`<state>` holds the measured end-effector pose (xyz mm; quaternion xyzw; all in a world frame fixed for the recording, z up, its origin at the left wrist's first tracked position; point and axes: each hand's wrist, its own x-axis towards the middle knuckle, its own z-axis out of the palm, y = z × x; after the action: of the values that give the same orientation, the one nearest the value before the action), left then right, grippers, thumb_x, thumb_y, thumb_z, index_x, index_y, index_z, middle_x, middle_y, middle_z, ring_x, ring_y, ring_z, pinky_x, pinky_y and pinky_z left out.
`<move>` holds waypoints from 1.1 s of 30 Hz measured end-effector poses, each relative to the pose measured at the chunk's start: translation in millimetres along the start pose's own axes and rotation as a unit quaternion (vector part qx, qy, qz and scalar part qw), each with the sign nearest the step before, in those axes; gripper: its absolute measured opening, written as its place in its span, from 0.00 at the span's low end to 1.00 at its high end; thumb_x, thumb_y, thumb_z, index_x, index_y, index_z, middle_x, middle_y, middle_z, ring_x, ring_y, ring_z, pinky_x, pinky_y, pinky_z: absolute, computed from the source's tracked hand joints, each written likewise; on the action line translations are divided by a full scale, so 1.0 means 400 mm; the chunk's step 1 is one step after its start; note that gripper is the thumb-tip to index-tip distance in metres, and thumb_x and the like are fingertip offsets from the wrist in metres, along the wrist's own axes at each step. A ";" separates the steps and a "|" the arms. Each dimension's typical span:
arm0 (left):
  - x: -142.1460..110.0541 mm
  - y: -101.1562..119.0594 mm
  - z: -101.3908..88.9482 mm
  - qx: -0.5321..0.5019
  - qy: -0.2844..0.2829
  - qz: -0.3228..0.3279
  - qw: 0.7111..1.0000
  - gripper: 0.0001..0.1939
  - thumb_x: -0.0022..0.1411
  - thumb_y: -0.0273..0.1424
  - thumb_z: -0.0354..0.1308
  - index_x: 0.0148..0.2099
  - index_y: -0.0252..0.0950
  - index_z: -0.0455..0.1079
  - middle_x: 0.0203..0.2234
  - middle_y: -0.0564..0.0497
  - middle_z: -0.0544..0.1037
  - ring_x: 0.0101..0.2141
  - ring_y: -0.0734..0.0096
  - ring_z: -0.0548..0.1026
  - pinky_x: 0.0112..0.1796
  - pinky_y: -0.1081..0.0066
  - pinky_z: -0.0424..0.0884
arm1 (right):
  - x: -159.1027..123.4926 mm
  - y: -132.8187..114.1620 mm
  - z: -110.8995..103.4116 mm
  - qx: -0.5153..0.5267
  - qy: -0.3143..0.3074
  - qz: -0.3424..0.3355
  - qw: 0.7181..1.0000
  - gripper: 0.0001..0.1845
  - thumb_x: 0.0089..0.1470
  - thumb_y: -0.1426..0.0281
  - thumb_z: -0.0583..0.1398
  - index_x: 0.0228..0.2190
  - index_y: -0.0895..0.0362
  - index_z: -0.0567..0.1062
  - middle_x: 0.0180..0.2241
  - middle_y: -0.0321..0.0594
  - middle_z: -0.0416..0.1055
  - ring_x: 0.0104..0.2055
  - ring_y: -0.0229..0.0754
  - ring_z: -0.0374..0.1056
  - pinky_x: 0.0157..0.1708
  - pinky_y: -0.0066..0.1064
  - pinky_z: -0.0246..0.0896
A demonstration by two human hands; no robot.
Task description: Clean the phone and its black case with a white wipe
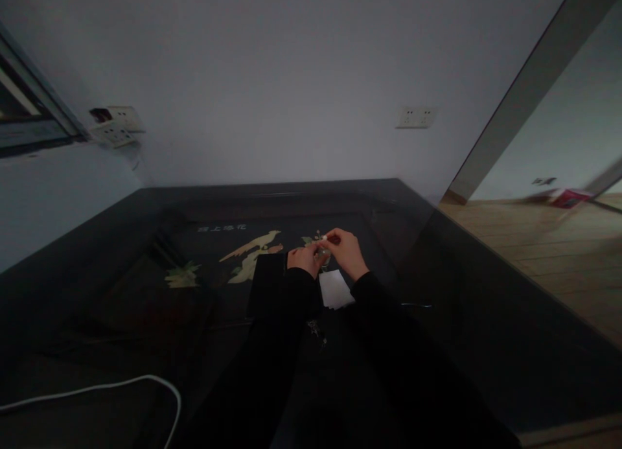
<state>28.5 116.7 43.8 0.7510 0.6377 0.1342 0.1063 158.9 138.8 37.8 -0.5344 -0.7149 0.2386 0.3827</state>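
Black sleeves [405, 345] reach forward | left grip [302, 260] curled round clear jar [324, 258] | right grip [348, 249] pinching, apparently, white bead [324, 238]

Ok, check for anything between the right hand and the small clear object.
Nothing visible blocks the right hand; the left hand touches the small clear object, and white paper lies nearer the body.

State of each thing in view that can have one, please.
Left grip: closed on small clear container
Right grip: pinching small white piece
Small clear container: held; open or closed, cannot tell
White paper: lying on table
White cable: lying bent
Right wall socket: nothing plugged in
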 end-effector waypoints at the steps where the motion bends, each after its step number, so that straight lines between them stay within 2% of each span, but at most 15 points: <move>1: 0.000 0.001 -0.001 0.001 -0.002 0.000 1.000 0.20 0.58 0.45 0.48 0.47 0.41 0.68 0.39 0.50 0.77 0.43 0.61 0.73 0.43 0.64 0.60 | 0.000 0.000 -0.001 0.004 -0.008 -0.003 1.000 0.15 0.57 0.65 0.55 0.44 0.59 0.67 0.44 0.42 0.66 0.41 0.41 0.67 0.40 0.39 0.65; 6: 0.001 0.002 -0.003 0.005 -0.004 0.001 1.000 0.19 0.58 0.45 0.48 0.45 0.41 0.69 0.38 0.51 0.77 0.43 0.62 0.73 0.43 0.64 0.60 | 0.002 -0.007 -0.003 0.021 -0.031 -0.014 0.999 0.15 0.57 0.65 0.56 0.45 0.59 0.67 0.45 0.43 0.66 0.42 0.42 0.67 0.40 0.39 0.65; 12: 0.003 0.000 0.005 0.008 0.000 -0.002 1.000 0.19 0.58 0.45 0.47 0.45 0.41 0.68 0.38 0.51 0.77 0.42 0.62 0.73 0.44 0.63 0.60 | 0.000 -0.012 0.002 0.023 0.005 0.007 1.000 0.14 0.58 0.65 0.55 0.45 0.58 0.67 0.45 0.43 0.66 0.42 0.41 0.66 0.41 0.39 0.65; 20: 0.000 0.000 0.002 0.004 0.003 0.000 1.000 0.17 0.58 0.44 0.48 0.44 0.41 0.68 0.37 0.51 0.78 0.42 0.63 0.73 0.44 0.64 0.59 | -0.006 -0.029 -0.006 0.065 0.041 -0.001 0.997 0.14 0.58 0.65 0.55 0.44 0.58 0.68 0.45 0.42 0.66 0.42 0.41 0.67 0.40 0.39 0.65; 23: -0.001 0.001 0.000 0.003 0.005 0.000 1.000 0.17 0.58 0.44 0.48 0.44 0.42 0.68 0.36 0.51 0.78 0.42 0.64 0.73 0.44 0.64 0.59 | -0.013 -0.044 -0.005 0.087 0.062 -0.004 0.994 0.13 0.57 0.65 0.56 0.42 0.59 0.69 0.42 0.41 0.68 0.39 0.40 0.68 0.39 0.38 0.65; 27: -0.004 0.004 -0.002 0.004 0.006 0.003 1.000 0.17 0.58 0.44 0.48 0.44 0.42 0.69 0.37 0.51 0.77 0.43 0.64 0.72 0.44 0.64 0.59 | -0.020 -0.094 -0.053 0.133 0.111 -0.018 0.985 0.10 0.54 0.66 0.57 0.33 0.60 0.74 0.33 0.41 0.73 0.35 0.40 0.70 0.39 0.34 0.65; 30: -0.007 0.004 -0.003 0.001 0.006 0.002 1.000 0.17 0.58 0.44 0.49 0.45 0.43 0.69 0.37 0.51 0.78 0.43 0.64 0.72 0.44 0.64 0.58 | -0.046 -0.131 -0.112 0.167 0.141 -0.033 0.975 0.12 0.53 0.64 0.57 0.35 0.59 0.74 0.37 0.43 0.74 0.39 0.43 0.70 0.40 0.34 0.65; 33: -0.010 0.005 -0.004 -0.004 0.007 -0.002 1.000 0.17 0.58 0.44 0.49 0.46 0.43 0.69 0.38 0.51 0.78 0.43 0.65 0.72 0.45 0.65 0.58 | -0.099 -0.134 -0.143 0.186 0.146 -0.028 0.971 0.14 0.51 0.62 0.57 0.35 0.58 0.74 0.37 0.44 0.75 0.39 0.44 0.71 0.40 0.35 0.65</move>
<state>29.2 112.6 45.6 0.7485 0.6391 0.1422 0.1049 179.1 80.7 100.5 -0.4625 -0.6095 0.2757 0.5819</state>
